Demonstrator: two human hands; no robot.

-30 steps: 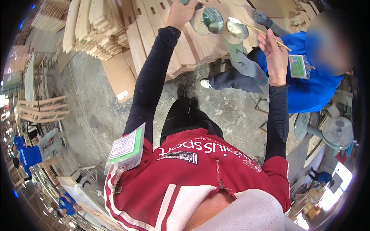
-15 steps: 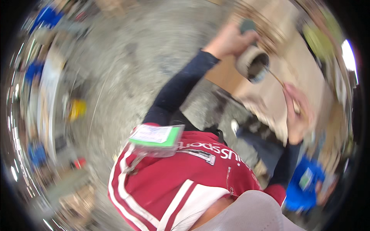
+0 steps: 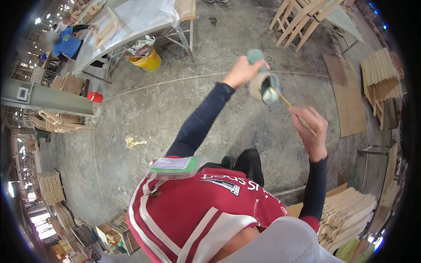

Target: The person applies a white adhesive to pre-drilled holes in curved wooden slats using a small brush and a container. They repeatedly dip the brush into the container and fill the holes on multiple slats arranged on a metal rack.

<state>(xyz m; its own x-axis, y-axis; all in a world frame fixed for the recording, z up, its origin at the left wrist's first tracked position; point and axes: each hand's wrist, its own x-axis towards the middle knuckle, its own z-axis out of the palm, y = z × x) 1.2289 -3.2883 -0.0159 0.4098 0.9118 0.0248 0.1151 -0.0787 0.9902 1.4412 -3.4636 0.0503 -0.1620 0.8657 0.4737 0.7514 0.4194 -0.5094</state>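
Observation:
My left hand is closed, stretched forward over the concrete floor. A rounded green piece sticks up past its thumb; I cannot tell its kind. Below those fingers is a tan cup, tilted with its mouth toward my right hand and a pale, dark-streaked inside. My right hand pinches a thin wooden stick, whose far end reaches into the cup's mouth. How the left fingers grip the cup is partly hidden.
A yellow bucket stands by a long worktable, where a person in blue works. Wooden frames stand at the far right. A brown board lies on the floor, near stacked wood pieces and more wood nearby.
My view has swung away from the wood-covered surface to the concrete floor. Both hands have moved left in the picture and lower, still holding the cup, green piece and stick.

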